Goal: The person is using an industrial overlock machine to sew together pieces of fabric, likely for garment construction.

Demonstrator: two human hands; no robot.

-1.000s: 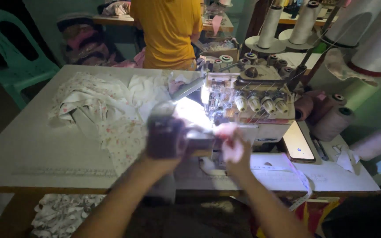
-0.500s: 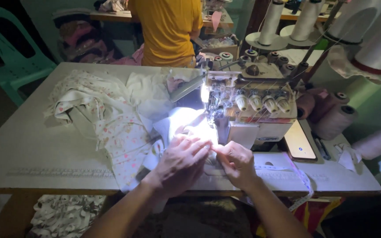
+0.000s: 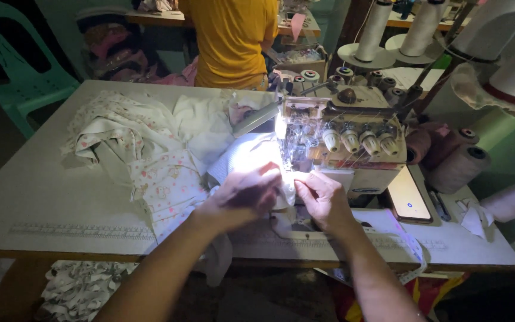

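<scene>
From the head camera, looking down, a pale grey work table point(image 3: 61, 197) fills the middle of the view, with a cream overlock sewing machine point(image 3: 341, 140) standing on its right half. A small lamp on the machine throws a bright patch on a piece of white fabric point(image 3: 248, 155) lying directly in front of the needle area.

The left hand point(image 3: 242, 197) lies palm down on the near edge of that white fabric, fingers bent and pressed together over the cloth, gripping it. The right hand point(image 3: 323, 200) sits just beside it to the right, fingertips pinched narrowly on the same fabric edge close to the machine's front. The two hands nearly touch, with the lit fabric running away from them towards the needle.

To the left of the hands, touching the white piece, a heap of cream cloth with small pink printed figures point(image 3: 144, 149) spreads across the table. A dark phone with a lit screen point(image 3: 409, 200) lies flat to the right of the machine, near several brownish-pink thread cones point(image 3: 457, 167). Tall white thread cones point(image 3: 377, 30) stand behind the machine.

Beyond the table a person in a yellow shirt point(image 3: 230, 39) stands facing away, and a green plastic chair point(image 3: 13, 65) is at far left.
</scene>
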